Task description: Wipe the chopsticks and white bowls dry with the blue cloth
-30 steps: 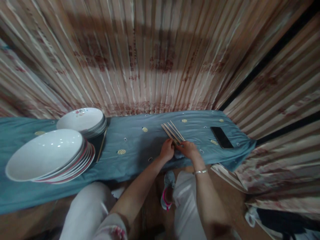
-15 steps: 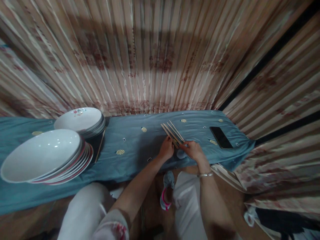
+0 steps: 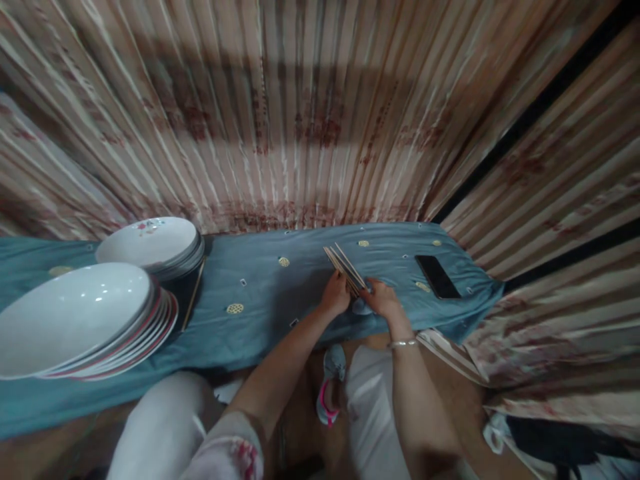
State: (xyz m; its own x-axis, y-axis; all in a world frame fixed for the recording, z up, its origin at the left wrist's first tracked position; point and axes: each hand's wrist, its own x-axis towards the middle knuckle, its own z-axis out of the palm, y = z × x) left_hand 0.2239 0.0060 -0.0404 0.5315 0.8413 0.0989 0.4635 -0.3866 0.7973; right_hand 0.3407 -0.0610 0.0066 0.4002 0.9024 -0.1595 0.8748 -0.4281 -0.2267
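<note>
Where the two hands meet over the right half of the table, a loose bundle of sticks point(image 3: 342, 268) lies between them, thin and pale like wood. The left hand point(image 3: 337, 294) is closed around the left side of the bundle, near its lower end, with the fingers bent around it. The right hand point(image 3: 382, 297) is just beside it, thumb and fingers pinched at the lower end of the stick farthest right. From both hands the sticks slant up and to the left, their far ends reaching past the fingertips toward the curtain point(image 3: 310, 153). One stick stands a little apart from the others, leaving a narrow gap. Just below the right hand's fingers is a small bluish-grey thing point(image 3: 362, 307), too unclear to name.

A bracelet point(image 3: 403, 343) circles the right wrist. On the blue tablecloth point(image 3: 265, 287), a dark phone point(image 3: 437, 277) lies to the right, apart from the right hand. Well to the left of the left hand stand a large white bowl point(image 3: 75, 317) on stacked plates point(image 3: 159, 327) and, behind it, another pile of white dishes point(image 3: 150, 241).
</note>
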